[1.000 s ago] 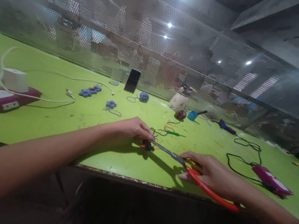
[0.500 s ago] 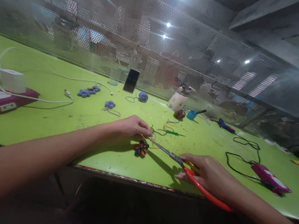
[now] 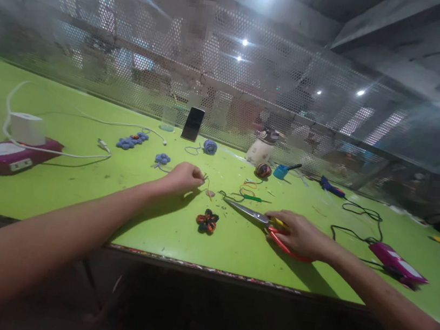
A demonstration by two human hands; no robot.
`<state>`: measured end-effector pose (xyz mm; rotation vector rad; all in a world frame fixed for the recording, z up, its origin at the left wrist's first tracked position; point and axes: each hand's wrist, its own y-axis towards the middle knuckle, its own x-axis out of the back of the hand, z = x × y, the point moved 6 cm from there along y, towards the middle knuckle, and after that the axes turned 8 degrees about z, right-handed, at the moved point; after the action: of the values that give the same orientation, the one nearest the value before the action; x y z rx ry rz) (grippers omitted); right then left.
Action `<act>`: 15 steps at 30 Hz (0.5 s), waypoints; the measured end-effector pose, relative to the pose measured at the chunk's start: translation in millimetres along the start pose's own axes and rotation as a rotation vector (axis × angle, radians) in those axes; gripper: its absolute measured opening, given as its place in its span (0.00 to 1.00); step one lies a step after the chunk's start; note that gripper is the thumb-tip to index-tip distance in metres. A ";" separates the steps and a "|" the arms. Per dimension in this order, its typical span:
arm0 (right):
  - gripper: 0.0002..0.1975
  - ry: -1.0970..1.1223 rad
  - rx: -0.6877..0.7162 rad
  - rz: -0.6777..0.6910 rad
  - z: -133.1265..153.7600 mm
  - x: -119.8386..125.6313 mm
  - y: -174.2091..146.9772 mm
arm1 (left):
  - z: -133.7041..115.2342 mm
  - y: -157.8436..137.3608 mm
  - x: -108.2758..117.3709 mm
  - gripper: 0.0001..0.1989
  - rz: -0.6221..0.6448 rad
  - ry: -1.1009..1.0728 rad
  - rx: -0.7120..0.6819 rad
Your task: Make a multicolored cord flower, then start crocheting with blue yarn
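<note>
My left hand (image 3: pixel 186 179) is pinched on a short piece of yarn (image 3: pixel 209 186), whose orange end hangs down toward the table. In my right hand (image 3: pixel 296 233) are scissors (image 3: pixel 249 213) with red and yellow handles; their blades look closed and point left, low over the table. Between my hands, nearer the front edge, lies a crocheted flower (image 3: pixel 207 221) in dark and orange yarn. Loose yarn (image 3: pixel 247 186) trails past a green crochet hook (image 3: pixel 253 198) to the multicoloured yarn ball (image 3: pixel 263 170) behind.
Blue crocheted flowers (image 3: pixel 132 140) and a blue yarn ball (image 3: pixel 210 146) lie left of centre. A phone (image 3: pixel 193 124), a clear cup (image 3: pixel 168 118) and a bottle (image 3: pixel 261 148) stand near the mesh screen. Purple power strips (image 3: pixel 398 264) with cords sit at both sides.
My left hand has moved left with the yarn piece, away from the flower. The scissors have come down near the table, apart from that yarn. The flower now lies fully in sight.
</note>
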<state>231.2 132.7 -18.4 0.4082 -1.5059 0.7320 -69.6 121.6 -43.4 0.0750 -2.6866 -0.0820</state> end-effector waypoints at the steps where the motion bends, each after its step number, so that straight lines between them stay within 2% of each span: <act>1: 0.24 -0.004 0.016 0.010 -2.3 1.9 2.9 | 0.3 0.0 0.3 0.03 0.002 0.054 0.001; 3: 0.23 -0.027 0.027 -0.008 -0.3 10.0 5.4 | -1.4 -1.3 3.3 0.10 -0.030 0.145 -0.009; 5: 0.20 -0.049 0.055 -0.098 16.6 21.5 4.4 | -6.4 -4.7 8.9 0.16 -0.101 0.214 -0.027; 7: 0.16 -0.012 0.189 -0.197 51.6 28.4 2.8 | -15.4 -9.6 14.4 0.16 -0.176 0.265 -0.080; 9: 0.16 0.011 0.387 -0.224 94.8 23.4 4.7 | -27.0 -14.4 15.9 0.11 -0.214 0.285 -0.184; 10: 0.15 -0.016 0.489 -0.232 115.2 17.7 7.2 | -32.0 -16.2 14.3 0.08 -0.203 0.274 -0.240; 12: 0.16 -0.044 0.573 -0.260 140.6 5.1 18.8 | -37.7 -17.5 7.0 0.06 -0.118 0.211 -0.313; 15: 0.12 0.054 0.621 -0.333 149.6 -5.1 41.3 | -37.6 -17.5 -5.2 0.05 0.021 0.144 -0.309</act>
<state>92.6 62.9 -23.1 1.0691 -1.0954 0.9233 -47.7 102.8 -13.1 -0.0420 -2.4989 -0.4642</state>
